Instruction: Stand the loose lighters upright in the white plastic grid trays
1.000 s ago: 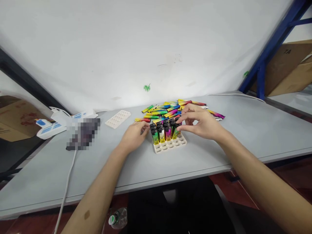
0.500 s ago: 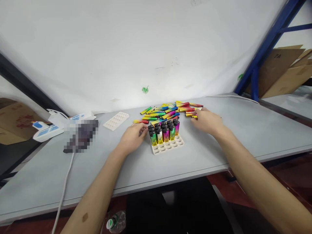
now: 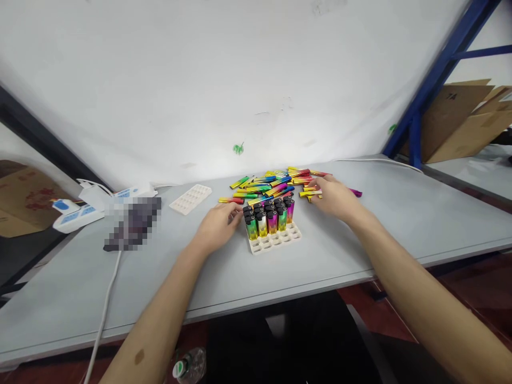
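My right fingers (image 3: pixel 321 185) are half-curled at the glossy coloured pieces (image 3: pixel 276 190), apart from the tray; cannot tell if anything is gripped. My left fingers (image 3: pixel 231 205) are part-open beside the white tray (image 3: pixel 277 246), contact unclear. Black-topped lighters (image 3: pixel 262 223) stand in it. Spare tray (image 3: pixel 190 199) lies left on the counter (image 3: pixel 224 277).

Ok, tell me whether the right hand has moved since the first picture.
Yes: judged against the white tray, the right hand has moved right, away from the standing lighters and over to the loose coloured pieces.
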Demonstrator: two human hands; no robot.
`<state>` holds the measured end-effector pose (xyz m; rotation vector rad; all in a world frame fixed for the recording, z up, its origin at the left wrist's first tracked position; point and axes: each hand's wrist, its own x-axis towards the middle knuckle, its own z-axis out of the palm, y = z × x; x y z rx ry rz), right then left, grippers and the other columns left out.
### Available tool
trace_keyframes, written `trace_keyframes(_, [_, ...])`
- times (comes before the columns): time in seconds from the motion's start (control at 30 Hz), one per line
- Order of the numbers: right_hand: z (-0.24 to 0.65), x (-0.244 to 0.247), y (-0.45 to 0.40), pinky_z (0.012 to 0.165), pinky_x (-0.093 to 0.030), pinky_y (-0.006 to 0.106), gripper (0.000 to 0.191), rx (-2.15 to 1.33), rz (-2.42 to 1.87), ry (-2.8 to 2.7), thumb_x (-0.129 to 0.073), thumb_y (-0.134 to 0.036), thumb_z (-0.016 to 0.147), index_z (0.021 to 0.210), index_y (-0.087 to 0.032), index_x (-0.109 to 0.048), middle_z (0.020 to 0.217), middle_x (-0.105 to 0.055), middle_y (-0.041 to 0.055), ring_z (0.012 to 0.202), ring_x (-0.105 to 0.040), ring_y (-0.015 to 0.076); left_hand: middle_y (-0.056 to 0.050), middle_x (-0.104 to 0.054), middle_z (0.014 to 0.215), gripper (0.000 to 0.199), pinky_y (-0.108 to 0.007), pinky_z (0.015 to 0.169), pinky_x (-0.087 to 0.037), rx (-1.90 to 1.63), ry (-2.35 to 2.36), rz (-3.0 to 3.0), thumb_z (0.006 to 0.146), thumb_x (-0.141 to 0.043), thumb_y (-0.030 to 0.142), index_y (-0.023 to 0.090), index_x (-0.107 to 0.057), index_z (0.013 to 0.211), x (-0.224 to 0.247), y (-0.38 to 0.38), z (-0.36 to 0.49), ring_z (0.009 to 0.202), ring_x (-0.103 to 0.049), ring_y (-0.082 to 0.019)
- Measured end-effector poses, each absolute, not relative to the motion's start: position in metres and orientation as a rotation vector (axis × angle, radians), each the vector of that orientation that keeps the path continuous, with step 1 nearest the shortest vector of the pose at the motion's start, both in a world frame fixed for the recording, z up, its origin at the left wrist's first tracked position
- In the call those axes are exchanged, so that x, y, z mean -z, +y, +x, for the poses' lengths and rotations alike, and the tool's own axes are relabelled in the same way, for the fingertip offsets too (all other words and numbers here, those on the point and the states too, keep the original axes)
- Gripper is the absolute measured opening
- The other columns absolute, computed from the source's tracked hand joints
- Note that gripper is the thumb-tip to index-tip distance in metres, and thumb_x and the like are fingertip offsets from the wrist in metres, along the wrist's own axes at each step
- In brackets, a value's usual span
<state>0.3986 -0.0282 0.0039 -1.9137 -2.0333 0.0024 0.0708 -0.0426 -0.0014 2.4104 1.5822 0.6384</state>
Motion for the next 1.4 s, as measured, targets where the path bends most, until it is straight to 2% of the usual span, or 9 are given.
trace_keyframes(0.13, [0.402,-0.002,-0.029,0.090,-0.049,0.043,0.033,0.059,-2.040,-2.085,-0.058,-0.023,0.085,0.117,-0.014,-0.064,0.126,-0.062,0.0211,0.117,-0.058,0.0370,-0.005,-0.072,0.093,0.021,-0.037,0.085,-0.050,-0.628,1.580,2.410,0.094,-0.046,0.034,0.024,-0.064,0.093,0.000,-0.044,0.072,0.094,-0.065,-0.024])
trace_keyframes(0.33, [0.401,0.000,-0.025,0.087,-0.051,0.036,0.040,-0.141,-1.698,-2.115,-0.056,-0.012,0.080,0.120,-0.015,-0.057,0.128,-0.059,0.0168,0.096,-0.066,0.0248,-0.006,-0.072,0.094,0.022,-0.039,0.086,-0.051,-0.622,1.585,2.393,0.093,-0.045,0.034,0.023,-0.065,0.092,-0.002,-0.045,0.073,0.095,-0.065,-0.025])
trace_keyframes(0.5, [0.404,-0.002,-0.026,0.089,-0.049,0.040,0.027,0.006,-1.855,-2.103,-0.058,-0.021,0.083,0.109,-0.016,-0.063,0.119,-0.064,0.0168,0.114,-0.060,0.0330,-0.006,-0.072,0.095,0.022,-0.039,0.088,-0.051,-0.628,1.591,2.381,0.093,-0.046,0.033,0.023,-0.065,0.095,-0.004,-0.047,0.074,0.095,-0.065,-0.025])
trace_keyframes(0.83, [0.396,-0.010,-0.032,0.066,-0.043,0.034,0.016,-0.204,-1.853,-2.207,-0.062,-0.024,0.081,0.094,-0.018,-0.069,0.095,-0.074,0.0102,0.084,-0.067,0.0271,-0.007,-0.072,0.095,0.023,-0.041,0.089,-0.051,-0.609,1.584,2.382,0.093,-0.045,0.034,0.022,-0.065,0.095,-0.004,-0.046,0.074,0.096,-0.065,-0.026])
trace_keyframes(1.13, [0.381,-0.024,-0.042,0.072,-0.052,0.033,0.038,-0.893,-1.227,-1.467,-0.071,-0.053,0.085,0.092,-0.023,-0.049,0.087,-0.072,0.0029,0.080,-0.067,0.0188,-0.006,-0.072,0.095,0.023,-0.039,0.087,-0.051,-0.616,1.586,2.386,0.093,-0.046,0.033,0.023,-0.066,0.097,-0.004,-0.046,0.074,0.096,-0.065,-0.026])
trace_keyframes(1.2, [0.378,-0.025,-0.043,0.059,-0.048,0.029,0.043,-1.017,-1.104,-1.289,-0.073,-0.054,0.084,0.093,-0.025,-0.043,0.074,-0.064,-0.0039,0.063,-0.061,0.0142,-0.006,-0.072,0.094,0.022,-0.038,0.086,-0.051,-0.623,1.592,2.385,0.093,-0.047,0.033,0.023,-0.066,0.096,-0.004,-0.046,0.074,0.095,-0.065,-0.025])
trace_keyframes(1.27, [0.376,-0.028,-0.044,0.046,-0.034,0.022,0.044,-1.085,-1.046,-1.170,-0.077,-0.051,0.081,0.091,-0.026,-0.042,0.064,-0.052,-0.0094,0.046,-0.043,0.0081,-0.006,-0.072,0.095,0.021,-0.038,0.086,-0.051,-0.624,1.590,2.388,0.093,-0.047,0.033,0.023,-0.066,0.096,-0.004,-0.046,0.074,0.094,-0.065,-0.025])
trace_keyframes(1.33, [0.374,-0.030,-0.044,0.041,-0.020,0.021,0.042,-1.155,-1.038,-1.108,-0.076,-0.050,0.082,0.088,-0.025,-0.044,0.060,-0.042,-0.0107,0.041,-0.026,0.0049,-0.006,-0.072,0.096,0.022,-0.038,0.085,-0.051,-0.623,1.581,2.389,0.093,-0.046,0.033,0.023,-0.066,0.096,-0.003,-0.046,0.074,0.093,-0.065,-0.025])
trace_keyframes(1.4, [0.373,-0.030,-0.043,0.041,-0.014,0.022,0.040,-1.246,-1.043,-1.089,-0.071,-0.055,0.085,0.084,-0.023,-0.048,0.058,-0.038,-0.0097,0.041,-0.020,0.0046,-0.006,-0.072,0.097,0.022,-0.039,0.085,-0.051,-0.620,1.573,2.392,0.093,-0.046,0.033,0.023,-0.065,0.095,-0.002,-0.045,0.073,0.094,-0.065,-0.025])
